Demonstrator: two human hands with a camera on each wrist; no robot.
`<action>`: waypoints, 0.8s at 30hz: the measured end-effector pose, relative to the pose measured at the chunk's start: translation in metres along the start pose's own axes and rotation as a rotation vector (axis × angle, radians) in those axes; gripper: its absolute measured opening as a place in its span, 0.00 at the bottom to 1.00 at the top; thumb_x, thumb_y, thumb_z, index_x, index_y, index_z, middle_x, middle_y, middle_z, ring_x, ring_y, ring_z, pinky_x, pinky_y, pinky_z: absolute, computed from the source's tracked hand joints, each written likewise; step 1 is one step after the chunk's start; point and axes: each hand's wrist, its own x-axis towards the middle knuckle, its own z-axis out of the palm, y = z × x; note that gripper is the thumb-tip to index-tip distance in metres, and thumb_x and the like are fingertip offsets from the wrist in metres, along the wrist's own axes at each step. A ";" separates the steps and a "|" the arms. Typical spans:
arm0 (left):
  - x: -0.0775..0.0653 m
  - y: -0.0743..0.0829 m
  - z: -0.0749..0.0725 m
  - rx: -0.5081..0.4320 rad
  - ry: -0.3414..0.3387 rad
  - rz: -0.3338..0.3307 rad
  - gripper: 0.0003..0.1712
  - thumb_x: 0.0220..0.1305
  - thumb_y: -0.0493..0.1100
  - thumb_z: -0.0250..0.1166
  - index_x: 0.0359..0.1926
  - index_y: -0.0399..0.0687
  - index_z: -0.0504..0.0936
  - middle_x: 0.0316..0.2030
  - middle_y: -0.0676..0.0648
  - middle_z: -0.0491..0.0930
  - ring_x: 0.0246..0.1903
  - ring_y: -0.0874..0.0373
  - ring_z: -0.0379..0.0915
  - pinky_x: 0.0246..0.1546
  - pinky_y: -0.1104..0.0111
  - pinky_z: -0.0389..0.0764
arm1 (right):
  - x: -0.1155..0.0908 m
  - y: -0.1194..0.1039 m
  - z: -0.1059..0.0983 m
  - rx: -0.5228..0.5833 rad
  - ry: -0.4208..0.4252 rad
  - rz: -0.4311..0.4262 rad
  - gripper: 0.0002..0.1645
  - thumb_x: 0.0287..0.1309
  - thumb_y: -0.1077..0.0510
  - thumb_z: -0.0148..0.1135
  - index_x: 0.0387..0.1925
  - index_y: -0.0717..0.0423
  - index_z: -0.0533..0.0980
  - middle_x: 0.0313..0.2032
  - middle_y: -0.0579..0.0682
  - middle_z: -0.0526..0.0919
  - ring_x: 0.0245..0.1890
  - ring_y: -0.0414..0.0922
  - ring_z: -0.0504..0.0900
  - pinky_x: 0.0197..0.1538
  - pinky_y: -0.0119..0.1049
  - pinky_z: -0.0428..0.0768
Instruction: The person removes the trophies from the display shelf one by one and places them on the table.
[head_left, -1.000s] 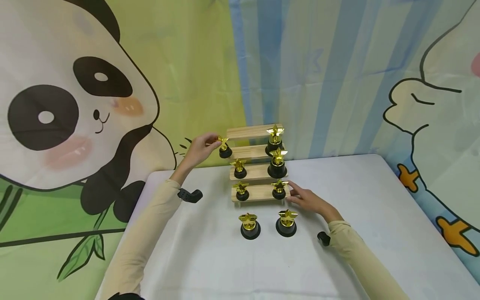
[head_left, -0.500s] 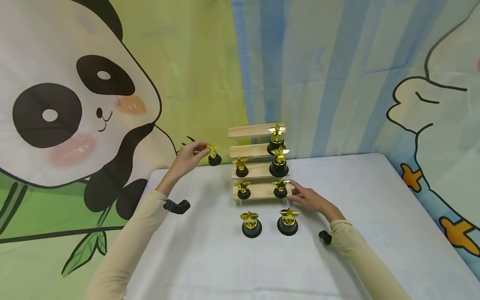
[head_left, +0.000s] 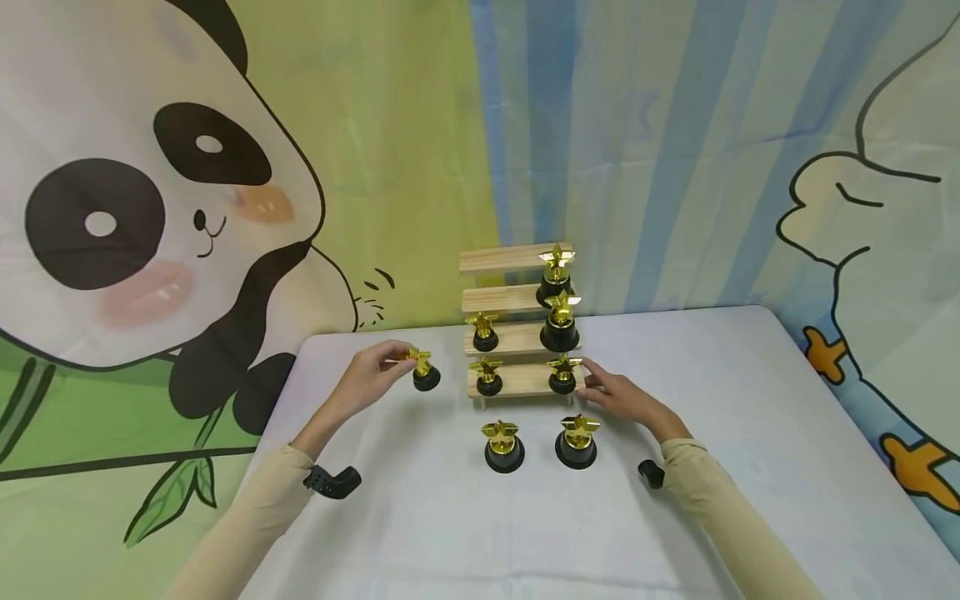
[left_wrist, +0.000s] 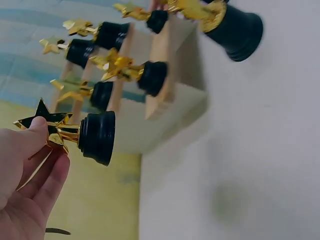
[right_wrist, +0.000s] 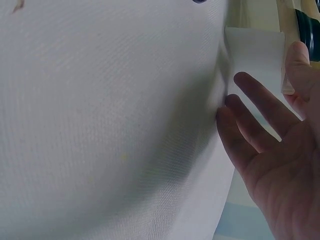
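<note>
Holding one small trophy (head_left: pixel 426 378) by its gold star (left_wrist: pixel 59 119): L hand (head_left: pixel 367 377), narrow thumb-and-finger pinch. Loc.: in air, L of wooden rack (head_left: pixel 501 297), off the table (head_left: pixel 450 533). R hand (head_left: pixel 621 397) at R end of bottom plank (head_left: pixel 525 381), fingers loose, apart; whether it bears on the plank, can't confirm. Rec.: keep pinch steady, base level, path clear of rack so other trophies (head_left: pixel 488 382) aren't knocked. L wrist cam. shows thumb on star's face w/ fingers behind, unclear in head view. R wrist cam. shows R hand's spread fingers. Head view alone gets both table-standing trophies (head_left: pixel 504 454) whole.
</note>
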 end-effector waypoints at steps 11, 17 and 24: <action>-0.056 -0.005 0.042 -0.016 -0.054 0.116 0.10 0.60 0.38 0.68 0.44 0.48 0.82 0.39 0.51 0.84 0.37 0.65 0.80 0.42 0.73 0.85 | 0.000 0.000 -0.003 -0.004 -0.004 0.012 0.41 0.72 0.49 0.50 0.73 0.67 0.47 0.56 0.73 0.76 0.59 0.67 0.74 0.62 0.62 0.71; -0.076 -0.017 0.065 -0.050 -0.087 0.150 0.09 0.60 0.40 0.68 0.43 0.49 0.82 0.38 0.52 0.84 0.37 0.69 0.79 0.40 0.74 0.85 | 0.001 -0.002 -0.004 0.007 0.002 0.009 0.41 0.72 0.50 0.50 0.74 0.66 0.46 0.56 0.72 0.76 0.60 0.67 0.74 0.63 0.62 0.70; -0.090 -0.027 0.079 -0.109 -0.062 0.141 0.10 0.59 0.37 0.68 0.43 0.47 0.82 0.40 0.48 0.85 0.37 0.61 0.83 0.39 0.74 0.85 | 0.001 -0.001 -0.002 0.008 -0.015 0.026 0.42 0.72 0.50 0.50 0.74 0.65 0.46 0.56 0.72 0.76 0.60 0.67 0.74 0.63 0.62 0.70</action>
